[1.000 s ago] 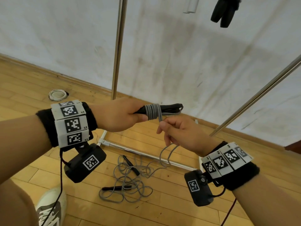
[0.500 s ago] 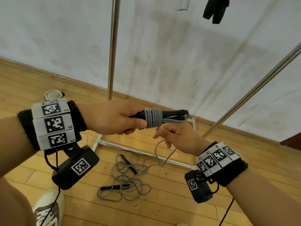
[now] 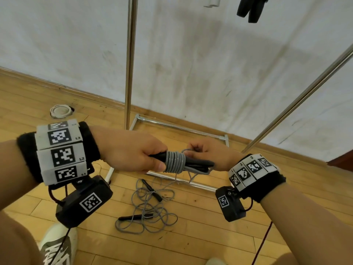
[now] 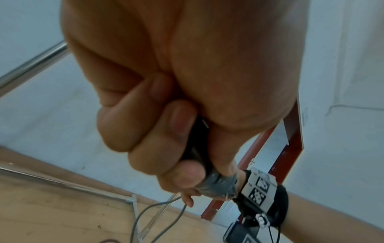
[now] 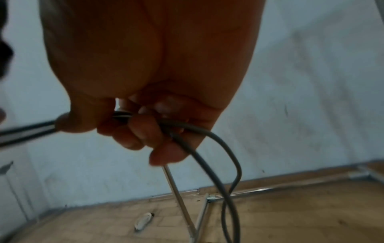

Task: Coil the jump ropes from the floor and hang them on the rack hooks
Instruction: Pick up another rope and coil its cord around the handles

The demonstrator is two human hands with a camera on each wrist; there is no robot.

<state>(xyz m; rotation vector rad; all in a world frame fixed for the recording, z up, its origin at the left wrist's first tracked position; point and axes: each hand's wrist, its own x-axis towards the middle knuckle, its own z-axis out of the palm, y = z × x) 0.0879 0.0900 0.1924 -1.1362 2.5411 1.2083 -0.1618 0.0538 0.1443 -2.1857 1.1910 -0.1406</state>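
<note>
We find the left hand (image 3: 131,152) clenched on the black handles wrapped in grey cord (image 3: 174,162), the right hand (image 3: 208,155) pinching the loose cord tail (image 5: 209,148), and judge that slack could unwind the wraps

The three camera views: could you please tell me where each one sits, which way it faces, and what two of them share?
Head: on the person's head, looking forward and down at the left hand, right hand, both forearms, a shoe and the wood floor.
Left wrist: under the wrist, along the left hand's curled fingers gripping the black handles.
Right wrist: along the right hand's fingers pinching the grey rope.
Shared: every view shows the rack base.
</note>
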